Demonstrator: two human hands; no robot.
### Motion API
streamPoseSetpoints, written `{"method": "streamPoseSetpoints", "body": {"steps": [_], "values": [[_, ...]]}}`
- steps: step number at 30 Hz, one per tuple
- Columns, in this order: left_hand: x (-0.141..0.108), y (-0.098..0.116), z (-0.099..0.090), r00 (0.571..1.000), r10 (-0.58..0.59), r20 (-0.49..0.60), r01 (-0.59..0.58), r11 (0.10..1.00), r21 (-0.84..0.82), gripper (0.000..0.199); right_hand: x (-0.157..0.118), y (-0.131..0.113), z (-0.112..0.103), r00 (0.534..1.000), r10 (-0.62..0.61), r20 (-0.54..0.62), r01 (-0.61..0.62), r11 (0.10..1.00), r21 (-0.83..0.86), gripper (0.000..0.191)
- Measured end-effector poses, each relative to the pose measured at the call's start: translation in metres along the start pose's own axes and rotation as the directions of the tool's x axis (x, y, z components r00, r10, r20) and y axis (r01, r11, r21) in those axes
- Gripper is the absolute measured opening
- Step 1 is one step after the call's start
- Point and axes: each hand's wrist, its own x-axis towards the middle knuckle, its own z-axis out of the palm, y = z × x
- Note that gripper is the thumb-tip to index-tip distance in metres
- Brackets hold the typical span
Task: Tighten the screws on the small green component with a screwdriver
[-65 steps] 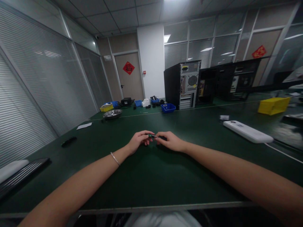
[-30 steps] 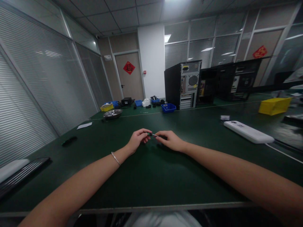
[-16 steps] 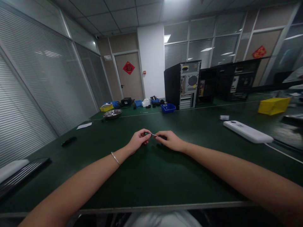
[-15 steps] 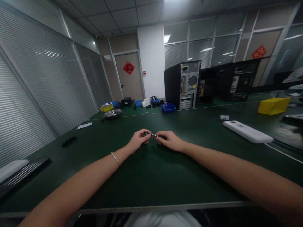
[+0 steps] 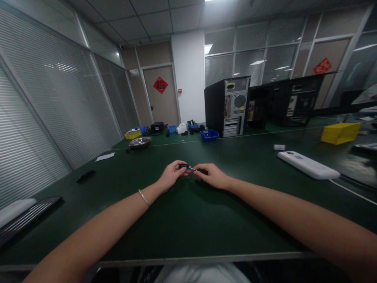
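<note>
In the middle of the green table (image 5: 176, 220), my left hand (image 5: 172, 175) is closed in a pinch on a small black part (image 5: 184, 166), mostly covered by the fingers. My right hand (image 5: 213, 175) is closed around what looks like a small screwdriver (image 5: 193, 169). Its thin shiny shaft points left and reaches the black part; its handle is largely hidden in the right hand. Both hands are just above the tabletop, with their fingertips close together.
Computer towers (image 5: 234, 106) stand at the back right. A blue bin (image 5: 209, 135) and a round metal dish (image 5: 140, 142) lie further back. A white device (image 5: 308, 164) with a cable is on the right, a yellow bin (image 5: 341, 133) behind it. A keyboard (image 5: 29, 220) sits at left.
The black part shows more between my left fingers, and those fingers have shifted slightly. My right hand stays almost in place with the shaft against the part.
</note>
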Motion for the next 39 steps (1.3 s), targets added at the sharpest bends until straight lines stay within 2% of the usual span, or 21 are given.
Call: {"method": "streamPoseSetpoints", "body": {"steps": [13,26,32,39], "values": [[-0.0032,0.0042,0.0032,0.999,0.029,0.045,-0.036,0.984,0.173,0.029,-0.0002,0.0012,0.0003,1.000,-0.011,0.005,0.011,1.000,0.000,0.029],[-0.0041,0.0045,0.0054,0.997,-0.034,0.076,0.031,0.999,0.039,0.031,-0.0005,0.0015,0.0007,1.000,0.013,0.002,-0.013,1.000,0.013,0.028],[-0.0020,0.0023,0.0045,0.999,-0.024,0.039,0.027,0.997,-0.067,0.031,-0.0003,0.0022,0.0015,1.000,0.016,-0.002,-0.016,1.000,0.013,0.028],[-0.0022,0.0012,0.0030,0.998,0.040,-0.048,-0.035,0.995,0.097,0.028,0.0004,0.0032,0.0021,1.000,0.021,-0.011,-0.021,1.000,-0.016,0.028]]}}
